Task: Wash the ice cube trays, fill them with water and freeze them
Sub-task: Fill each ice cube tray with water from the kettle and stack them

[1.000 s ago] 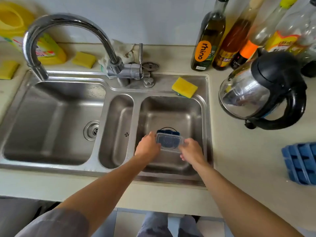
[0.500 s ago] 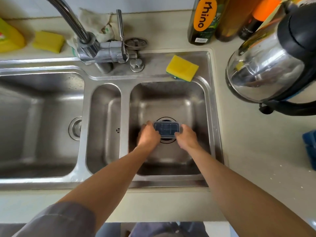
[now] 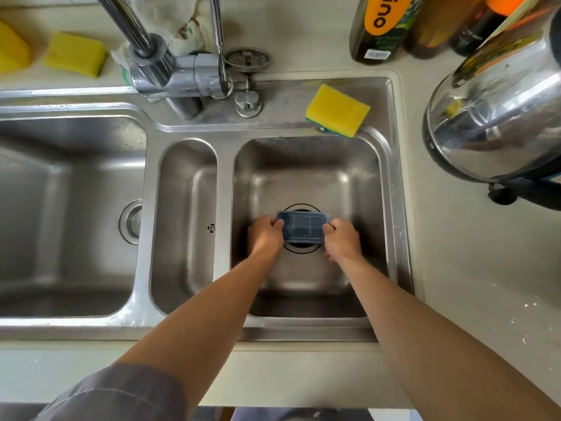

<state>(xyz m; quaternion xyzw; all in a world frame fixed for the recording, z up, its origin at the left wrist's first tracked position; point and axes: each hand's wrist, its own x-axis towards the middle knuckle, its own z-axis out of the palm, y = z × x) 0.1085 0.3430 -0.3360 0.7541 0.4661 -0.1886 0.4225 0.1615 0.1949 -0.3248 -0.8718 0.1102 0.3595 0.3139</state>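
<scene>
ice tray [image 3: 303,227]: small, blue, clear lid, held low in the right basin [image 3: 306,165] above the drain [image 3: 299,249]. left hand [image 3: 265,235] grips its left end; right hand [image 3: 342,240] grips its right end. sponge [image 3: 337,110] on sink ledge; kettle [image 3: 498,110] on counter [image 3: 473,268].

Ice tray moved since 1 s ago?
Yes. The ice tray, gripped by left hand and right hand, shifted away from the person, now centred over the drain.

Bright, even light fills the scene. Soft glare streaks the steel sink [image 3: 225,183] and the kettle [image 3: 498,117] at far right. Wide-angle distortion bends the edges, and fine detail looks slightly soft.
</scene>
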